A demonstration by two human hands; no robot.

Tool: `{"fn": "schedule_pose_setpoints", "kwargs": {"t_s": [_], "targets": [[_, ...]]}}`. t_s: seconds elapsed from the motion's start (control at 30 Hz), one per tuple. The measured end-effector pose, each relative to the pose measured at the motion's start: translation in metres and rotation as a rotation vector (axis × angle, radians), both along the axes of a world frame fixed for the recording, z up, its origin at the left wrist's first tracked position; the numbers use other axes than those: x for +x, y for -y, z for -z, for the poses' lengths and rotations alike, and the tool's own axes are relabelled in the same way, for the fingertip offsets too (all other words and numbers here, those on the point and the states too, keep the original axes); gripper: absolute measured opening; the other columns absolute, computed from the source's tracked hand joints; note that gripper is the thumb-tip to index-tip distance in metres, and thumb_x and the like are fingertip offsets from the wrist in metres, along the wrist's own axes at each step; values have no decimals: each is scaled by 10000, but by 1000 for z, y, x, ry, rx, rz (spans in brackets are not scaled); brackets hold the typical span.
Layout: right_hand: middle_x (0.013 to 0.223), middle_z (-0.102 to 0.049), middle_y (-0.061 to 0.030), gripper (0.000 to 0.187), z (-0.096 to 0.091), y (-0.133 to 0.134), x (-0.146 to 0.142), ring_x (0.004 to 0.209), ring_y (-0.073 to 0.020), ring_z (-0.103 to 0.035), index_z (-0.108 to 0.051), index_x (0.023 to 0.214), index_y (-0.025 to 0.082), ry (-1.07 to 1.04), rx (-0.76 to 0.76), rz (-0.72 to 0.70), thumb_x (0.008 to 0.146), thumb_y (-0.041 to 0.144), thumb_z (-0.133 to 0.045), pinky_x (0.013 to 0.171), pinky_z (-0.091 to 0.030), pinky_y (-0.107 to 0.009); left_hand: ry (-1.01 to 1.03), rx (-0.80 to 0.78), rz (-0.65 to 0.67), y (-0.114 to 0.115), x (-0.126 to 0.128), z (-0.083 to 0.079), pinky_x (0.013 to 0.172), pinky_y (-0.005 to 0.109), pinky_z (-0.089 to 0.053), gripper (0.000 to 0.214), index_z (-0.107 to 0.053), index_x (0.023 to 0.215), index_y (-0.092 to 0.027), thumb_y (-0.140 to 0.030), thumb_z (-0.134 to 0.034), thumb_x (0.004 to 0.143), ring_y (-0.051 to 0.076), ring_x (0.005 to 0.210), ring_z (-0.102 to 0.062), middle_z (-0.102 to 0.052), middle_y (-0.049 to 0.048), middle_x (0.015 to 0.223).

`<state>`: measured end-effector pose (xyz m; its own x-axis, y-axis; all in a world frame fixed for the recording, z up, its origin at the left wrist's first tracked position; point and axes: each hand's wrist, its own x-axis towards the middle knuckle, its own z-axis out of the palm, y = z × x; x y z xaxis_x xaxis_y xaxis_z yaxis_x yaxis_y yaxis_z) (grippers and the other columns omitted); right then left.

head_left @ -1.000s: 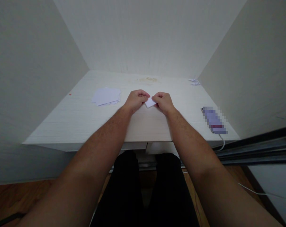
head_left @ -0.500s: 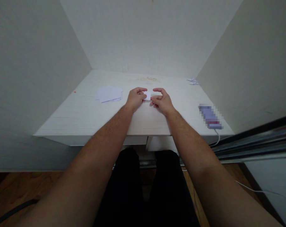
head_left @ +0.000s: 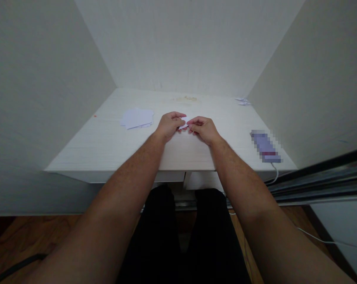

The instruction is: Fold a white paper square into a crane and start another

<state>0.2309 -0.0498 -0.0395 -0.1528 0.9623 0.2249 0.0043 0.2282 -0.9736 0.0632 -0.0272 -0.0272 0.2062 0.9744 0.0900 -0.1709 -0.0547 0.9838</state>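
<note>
My left hand (head_left: 168, 125) and my right hand (head_left: 203, 129) meet at the middle of a white desk (head_left: 107, 142). Both are closed in a pinch on a small piece of white paper (head_left: 183, 126), of which only a sliver shows between the fingertips. The hands rest just above the desk top, fingertips almost touching.
A loose stack of white paper sheets (head_left: 136, 118) lies to the left of my hands. A phone (head_left: 265, 146) with a white cable lies near the desk's right edge. Small folded paper pieces (head_left: 242, 101) sit in the back right corner. Walls close in on three sides.
The hands have drawn closer together, and the small paper is more hidden between the fingers than a second ago.
</note>
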Motion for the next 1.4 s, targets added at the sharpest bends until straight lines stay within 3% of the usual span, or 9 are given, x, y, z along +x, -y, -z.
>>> {"fn": "schedule_pose_setpoints", "kwargs": {"t_s": [0.37, 0.67, 1.13, 1.4], "targets": [[571, -644, 33, 198, -5, 2, -1, 510, -75, -577, -659, 756, 174, -28, -43, 39, 722, 312, -796, 488, -440, -190, 1, 34, -17, 0, 0, 1, 459, 210, -278, 270, -659, 807, -147, -46, -712, 563, 49, 438, -419, -508, -71, 532], [532, -621, 42, 149, -2, -1, -4, 451, -72, -540, -633, 765, 167, -62, -13, 64, 749, 260, -749, 452, -418, -192, -60, 41, 37, 2, 0, 1, 449, 226, -295, 348, -661, 873, -131, -37, -725, 545, 56, 428, -452, -567, -61, 560], [499, -587, 54, 152, -4, 4, -9, 418, -61, -487, -612, 761, 174, 69, -14, 94, 787, 271, -727, 413, -350, -174, -97, 74, 48, 2, 0, 2, 505, 212, -359, 321, -690, 845, -122, -56, -744, 536, 58, 493, -509, -621, -36, 615], [533, -608, 59, 162, -3, 2, -8, 456, -76, -568, -573, 755, 187, -35, -34, 101, 747, 163, -733, 444, -458, -183, -107, 38, 47, 5, 0, -1, 501, 210, -348, 330, -701, 862, -122, -66, -759, 542, 65, 508, -521, -637, -19, 640]]}}
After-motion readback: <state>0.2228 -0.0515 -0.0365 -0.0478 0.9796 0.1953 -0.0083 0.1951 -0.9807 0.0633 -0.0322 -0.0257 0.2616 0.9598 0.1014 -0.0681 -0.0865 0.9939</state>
